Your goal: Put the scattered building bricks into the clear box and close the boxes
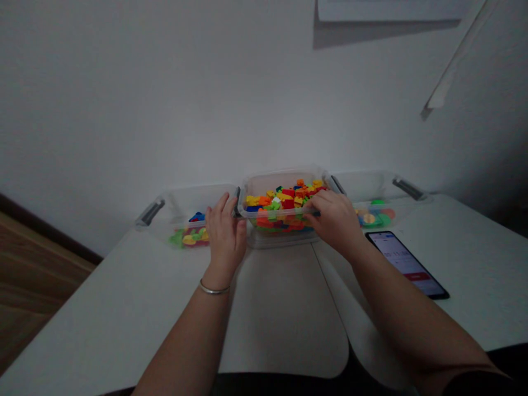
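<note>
A clear plastic box (284, 240) full of small toy building bricks (289, 199) stands in the middle, against the wall. The bricks are red, yellow, orange, green and blue. My left hand (225, 236) is by its left front corner, fingers stretched upward and thumb apart, holding nothing. A bracelet (214, 288) circles that wrist. At the front right rim is my right hand (334, 220), its fingers bent over the edge and the thumb low on the outside. Whether a brick is also between those fingertips is hidden.
Similar clear boxes flank the middle one: the left box (165, 225) and the right box (408, 204) each hold several coloured pieces. A phone (406, 264) lies on the white table (124, 308) at right. Paper (391, 8) hangs on the wall. Brown wood (37, 291) shows at far left.
</note>
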